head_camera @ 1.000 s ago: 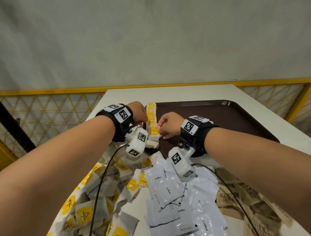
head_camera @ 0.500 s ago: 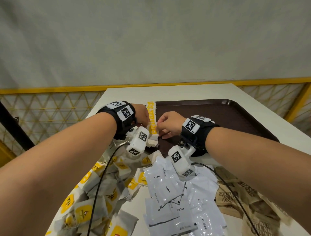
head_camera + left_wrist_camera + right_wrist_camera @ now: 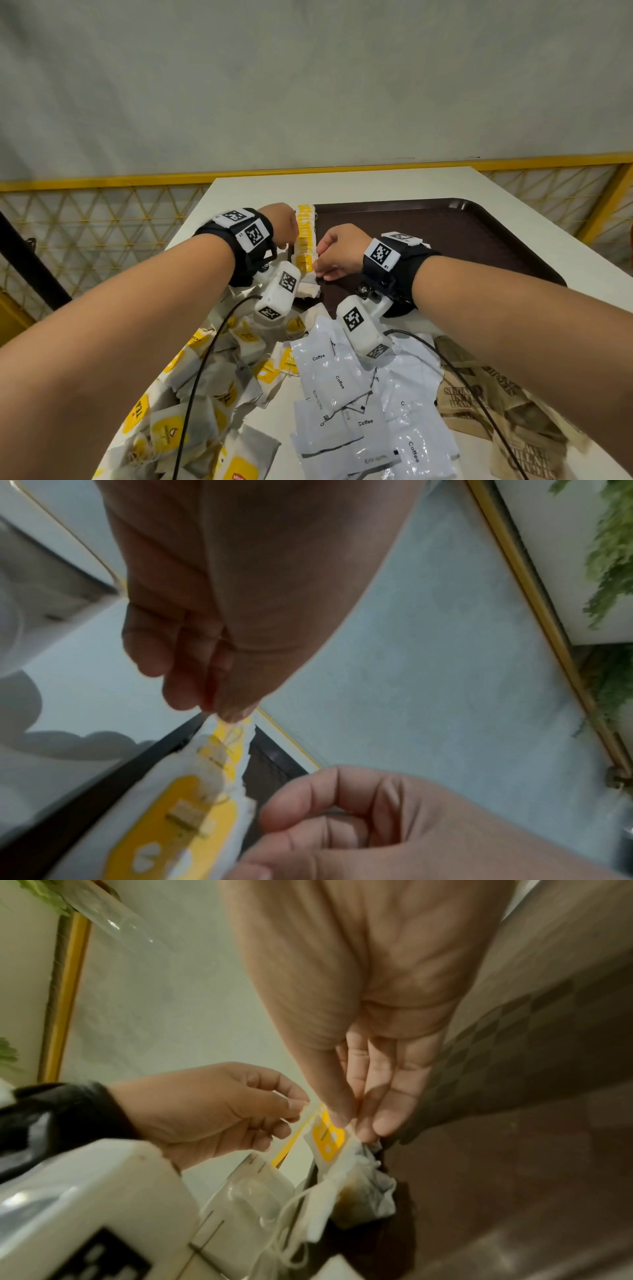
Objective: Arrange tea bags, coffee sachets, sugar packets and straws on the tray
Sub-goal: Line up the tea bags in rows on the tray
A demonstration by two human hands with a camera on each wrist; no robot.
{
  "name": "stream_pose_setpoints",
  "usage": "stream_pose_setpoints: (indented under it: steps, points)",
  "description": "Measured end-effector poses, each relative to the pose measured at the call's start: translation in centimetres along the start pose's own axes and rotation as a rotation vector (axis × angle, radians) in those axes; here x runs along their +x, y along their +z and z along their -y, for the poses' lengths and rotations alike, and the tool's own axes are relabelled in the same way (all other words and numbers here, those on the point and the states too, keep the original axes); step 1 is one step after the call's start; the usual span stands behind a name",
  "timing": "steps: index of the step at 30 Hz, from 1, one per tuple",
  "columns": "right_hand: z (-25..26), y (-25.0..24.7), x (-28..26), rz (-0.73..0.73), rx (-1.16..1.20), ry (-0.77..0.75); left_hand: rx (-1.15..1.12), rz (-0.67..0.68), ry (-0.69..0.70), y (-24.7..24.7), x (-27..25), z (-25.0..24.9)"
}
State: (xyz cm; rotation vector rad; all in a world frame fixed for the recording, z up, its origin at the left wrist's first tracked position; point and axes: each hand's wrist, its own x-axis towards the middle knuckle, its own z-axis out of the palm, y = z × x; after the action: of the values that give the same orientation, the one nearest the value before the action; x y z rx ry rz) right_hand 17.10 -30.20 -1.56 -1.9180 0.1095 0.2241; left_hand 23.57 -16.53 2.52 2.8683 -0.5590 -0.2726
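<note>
A row of yellow-labelled tea bags [image 3: 305, 236] stands along the left edge of the dark brown tray [image 3: 445, 240]. The left hand [image 3: 281, 222] pinches the row's top edge with curled fingertips; the right hand [image 3: 337, 251] pinches the nearest bag from the other side. On the table [image 3: 342, 181] nearer the person lie loose tea bags [image 3: 191, 394], white sachets [image 3: 346, 394] printed "Coffee" and brown packets [image 3: 479, 397] reading "SUGAR".

1. A row of yellow-labelled tea bags [image 3: 305, 236] is being lined up along the dark brown tray's [image 3: 445, 240] edge, between both hands.
2. Loose tea bags [image 3: 191, 394] are being left heaped below the left wrist.
3. White coffee sachets [image 3: 356, 404] are lying below the right wrist.
4. Brown sugar packets [image 3: 486, 404] are lying under the right forearm.
</note>
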Motion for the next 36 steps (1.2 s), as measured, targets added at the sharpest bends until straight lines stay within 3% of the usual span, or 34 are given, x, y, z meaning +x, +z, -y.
stream_pose_setpoints:
  steps: [5,7,12,15,18,22,28,36]
  points:
    - [0.2,-1.4,-0.7,0.008,-0.158,-0.053,-0.034,0.036,0.022,-0.5,-0.3,0.7]
    - [0.3,-1.7,-1.2,0.094,-0.290,-0.086,-0.027,0.055,0.075,-0.8,-0.8,0.8]
    - [0.4,-0.1,-1.9,0.255,-0.631,-0.186,-0.002,0.264,0.148,-1.6,-2.3,0.9]
    - [0.4,0.8,-1.4,0.227,-0.620,-0.206,0.051,0.344,0.149,-1.6,-3.1,0.8]
    - [0.3,1.0,-0.9,0.140,-0.487,-0.130,0.053,0.379,0.139,-1.4,-3.5,0.5]
    - [0.4,0.5,-1.1,0.155,-0.315,-0.067,0.065,0.295,0.163,-0.3,-3.1,0.2]
    - [0.5,-0.5,-1.3,0.099,-0.318,-0.073,0.121,0.181,0.138,0.3,-2.1,-0.3]
    - [1.3,-0.1,-2.3,0.393,-0.520,-0.008,0.193,0.164,0.085,0.9,-2.3,-1.1]
